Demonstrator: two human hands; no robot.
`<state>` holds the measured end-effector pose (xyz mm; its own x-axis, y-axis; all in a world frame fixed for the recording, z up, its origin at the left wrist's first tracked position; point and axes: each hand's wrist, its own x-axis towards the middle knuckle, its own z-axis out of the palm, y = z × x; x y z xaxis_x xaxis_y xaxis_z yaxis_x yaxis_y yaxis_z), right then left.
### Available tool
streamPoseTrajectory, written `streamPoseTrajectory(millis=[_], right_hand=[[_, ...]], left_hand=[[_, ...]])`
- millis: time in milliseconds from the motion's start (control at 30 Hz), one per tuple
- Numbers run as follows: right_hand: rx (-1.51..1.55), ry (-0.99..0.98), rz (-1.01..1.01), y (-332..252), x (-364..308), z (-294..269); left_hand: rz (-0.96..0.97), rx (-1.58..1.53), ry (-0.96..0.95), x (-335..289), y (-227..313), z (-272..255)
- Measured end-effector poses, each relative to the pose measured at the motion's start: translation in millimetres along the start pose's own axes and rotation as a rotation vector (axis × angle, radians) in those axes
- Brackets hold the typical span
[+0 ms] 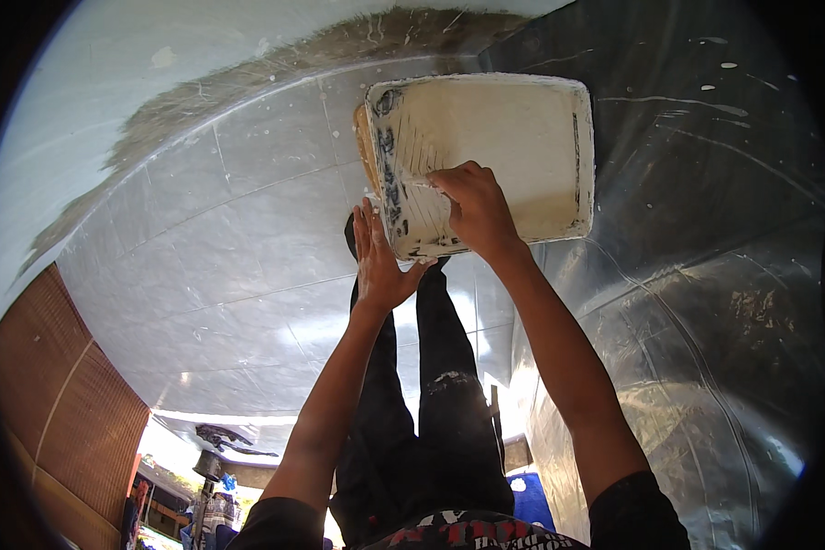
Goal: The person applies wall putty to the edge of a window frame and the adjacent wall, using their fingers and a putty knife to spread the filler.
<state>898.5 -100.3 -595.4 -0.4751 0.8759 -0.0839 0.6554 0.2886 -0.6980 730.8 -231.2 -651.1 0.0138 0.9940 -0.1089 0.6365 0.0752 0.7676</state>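
Observation:
A rectangular paint tray (pixel 585 137) with a white-crusted rim lies in front of me, with cream-coloured paint (pixel 522 119) spread over most of it. Dark and bare patches show along the ridged left part. My right hand (pixel 477 206) reaches over this ridged part, its fingers closed in a pinch. Something whitish shows by the fingertips, too small to name. At the tray's near left corner is my left hand (pixel 382 268), fingers stretched out along the left side and thumb toward the near edge. White smears mark its fingers.
Grey tiled floor (pixel 238 238) extends left of the tray, below a pale wall (pixel 82 101) with a brownish band. Dark plastic sheeting (pixel 678 202) with white splashes covers the right side. A tan object (pixel 365 147) sticks out behind the tray's left rim. My black-trousered legs stand below.

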Motion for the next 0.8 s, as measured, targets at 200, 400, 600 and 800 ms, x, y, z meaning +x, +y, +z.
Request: streamPoseTrajectory(millis=[200, 400, 600, 800], right_hand=[[-0.169, 0.028, -0.156, -7.8, -49.3, 16.6], [-0.153, 0.008, -0.131, -12.2, -67.9, 15.0], [0.025, -0.198, 0.250, -7.8, -43.5, -12.8], [0.088, -0.479, 0.449, 4.5, -12.2, -28.1]], left_hand=[[0.013, 0.008, 0.006, 0.8, 0.9, -0.9], [-0.010, 0.013, -0.012, 0.2, 3.9, -3.1], [-0.016, 0.007, -0.006, 0.8, 6.6, -2.2], [-0.043, 0.006, 0.014, -2.6, 5.5, 0.8]])
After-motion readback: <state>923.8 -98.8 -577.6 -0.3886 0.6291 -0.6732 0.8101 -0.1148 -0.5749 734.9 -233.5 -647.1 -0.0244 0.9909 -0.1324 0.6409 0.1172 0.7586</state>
